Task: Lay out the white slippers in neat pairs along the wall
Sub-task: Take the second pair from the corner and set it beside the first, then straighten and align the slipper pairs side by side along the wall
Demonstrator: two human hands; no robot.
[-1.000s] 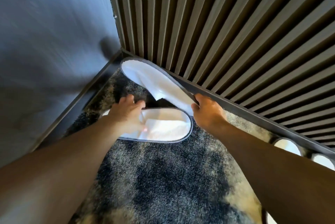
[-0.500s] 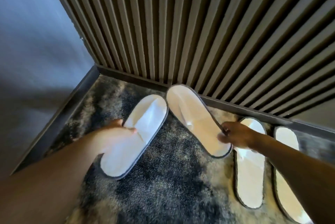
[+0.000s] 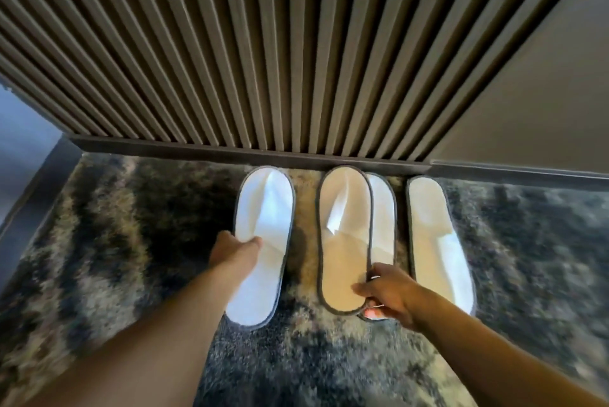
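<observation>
Your left hand (image 3: 235, 250) is on the first slipper (image 3: 262, 235), the one furthest left. Your thumb lies on top of the white part and the rest of your hand is against its left edge, about halfway down. You cannot tell if the fingers curl under it, but your grip is closed on that edge. This slipper lies flat on the carpet (image 3: 131, 242) with its toe almost at the dark strip (image 3: 197, 151) at the bottom of the slatted wall (image 3: 263, 44).

Your right hand (image 3: 387, 296) pinches the heel end of the second slipper (image 3: 342, 225). Your thumb is on top of the heel and your fingers are tucked below, so this grip is shut tight on it. The toe of this slipper touches the dark strip. Its right side sits over the left side of the third slipper (image 3: 382, 209), so those two overlap. Only a thin part of the third slipper shows, plus a bit of its heel under your hand.

The fourth slipper (image 3: 435, 242) lies flat just to the right, close to the third one but apart from it. Its toe is near the strip too.

All four slippers point toward the wall. There is a gap of carpet between the first and second slipper.
</observation>
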